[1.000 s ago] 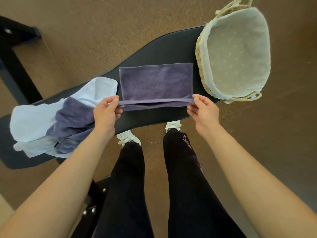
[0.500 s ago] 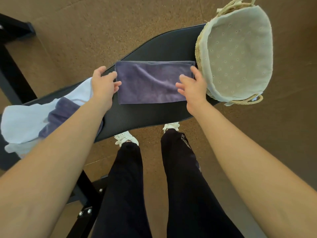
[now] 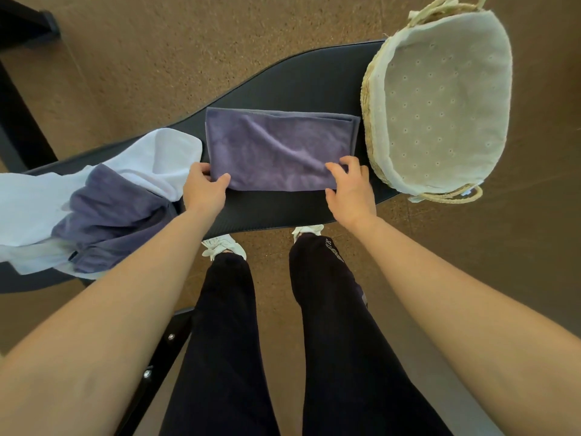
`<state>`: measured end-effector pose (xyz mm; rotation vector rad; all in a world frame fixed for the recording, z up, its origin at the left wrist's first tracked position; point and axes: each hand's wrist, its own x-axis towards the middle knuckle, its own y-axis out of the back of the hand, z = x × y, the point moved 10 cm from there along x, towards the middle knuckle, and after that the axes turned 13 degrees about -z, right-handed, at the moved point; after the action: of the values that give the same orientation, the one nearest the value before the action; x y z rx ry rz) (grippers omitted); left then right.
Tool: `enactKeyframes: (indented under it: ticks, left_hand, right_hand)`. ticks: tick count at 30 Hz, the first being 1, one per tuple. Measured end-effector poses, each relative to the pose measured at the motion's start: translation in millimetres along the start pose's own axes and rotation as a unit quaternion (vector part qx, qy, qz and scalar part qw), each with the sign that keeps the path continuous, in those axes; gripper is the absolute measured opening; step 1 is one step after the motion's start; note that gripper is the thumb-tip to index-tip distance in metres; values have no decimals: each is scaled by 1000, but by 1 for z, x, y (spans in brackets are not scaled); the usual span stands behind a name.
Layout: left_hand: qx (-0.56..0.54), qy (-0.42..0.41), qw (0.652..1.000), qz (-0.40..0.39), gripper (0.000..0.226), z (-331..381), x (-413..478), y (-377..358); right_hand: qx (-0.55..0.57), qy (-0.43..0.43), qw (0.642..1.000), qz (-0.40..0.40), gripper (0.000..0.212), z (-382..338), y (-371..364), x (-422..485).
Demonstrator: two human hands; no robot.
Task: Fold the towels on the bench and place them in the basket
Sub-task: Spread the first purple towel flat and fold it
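Between your left hand (image 3: 203,191) and right hand (image 3: 351,193), the folded purple terry towel (image 3: 276,149) runs left-right; fingers (image 3: 334,167) pinch both near corners, lined wicker basket (image 3: 371,99) rightward.

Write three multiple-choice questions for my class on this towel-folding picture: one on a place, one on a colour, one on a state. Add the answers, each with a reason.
1. Where does the wicker basket stand?
A. On the floor
B. At the right end of the black bench
C. On a chair

2. What colour is the folded towel that the left hand and the right hand hold at its near corners?
A. Purple
B. Green
C. Red

3. What state is the basket in?
A. Full of towels
B. Tipped on its side
C. Upright and empty

Answers:
1 B, its base sits on the bench's end.
2 A, the cloth is purple all over.
3 C, only its dotted cloth liner shows inside.
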<state>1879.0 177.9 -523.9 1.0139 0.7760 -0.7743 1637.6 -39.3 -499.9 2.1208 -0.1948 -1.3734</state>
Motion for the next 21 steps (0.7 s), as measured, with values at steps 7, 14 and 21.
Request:
enactKeyframes:
  ticks: [7, 14, 21]
  left_hand:
    - [18, 67, 997, -44, 15, -42, -20, -20]
    - [-38, 50, 997, -39, 14, -45, -26, -27]
    - [-142, 6, 986, -86, 47, -40, -10, -23]
  right_hand:
    - [-89, -21, 996, -6, 32, 14, -8, -19]
    - [-64, 115, 991, -14, 33, -50, -13, -10]
    - [-197, 109, 974, -29, 74, -93, -18, 27]
